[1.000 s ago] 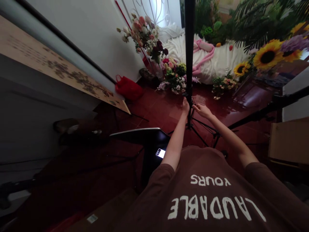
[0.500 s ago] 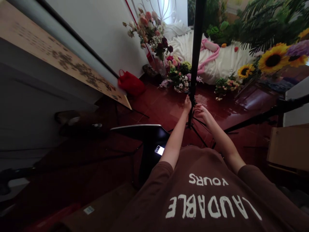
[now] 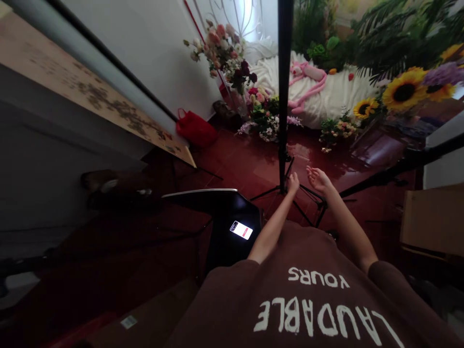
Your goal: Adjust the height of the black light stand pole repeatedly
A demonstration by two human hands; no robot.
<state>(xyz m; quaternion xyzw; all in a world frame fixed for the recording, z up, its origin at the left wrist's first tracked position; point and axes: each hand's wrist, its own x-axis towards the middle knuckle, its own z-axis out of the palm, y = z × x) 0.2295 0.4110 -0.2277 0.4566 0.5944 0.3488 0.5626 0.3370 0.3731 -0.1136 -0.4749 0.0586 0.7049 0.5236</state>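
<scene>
A black tripod stand [image 3: 283,106] rises upright before me, its legs spread low on the floor and a small knob on its pole. My left hand [image 3: 293,182] is just right of the pole's lower end, seen edge-on with its fingers loosely extended and nothing visible in it. Farther right, my right hand [image 3: 319,180] is held in the air, fingers apart and slightly bent, holding nothing. Both hands are off the pole.
A lit phone [image 3: 241,230] lies on a black chair [image 3: 221,251] to the left. A red bag [image 3: 195,128], artificial flowers [image 3: 266,113] and a white draped cloth [image 3: 326,104] are ahead. At right are another black pole [image 3: 384,171] and a cardboard box [image 3: 433,220].
Both hands have come away from the tripod pole, moving down and to the right. The right hand has opened. The phone on the chair is now in full view.
</scene>
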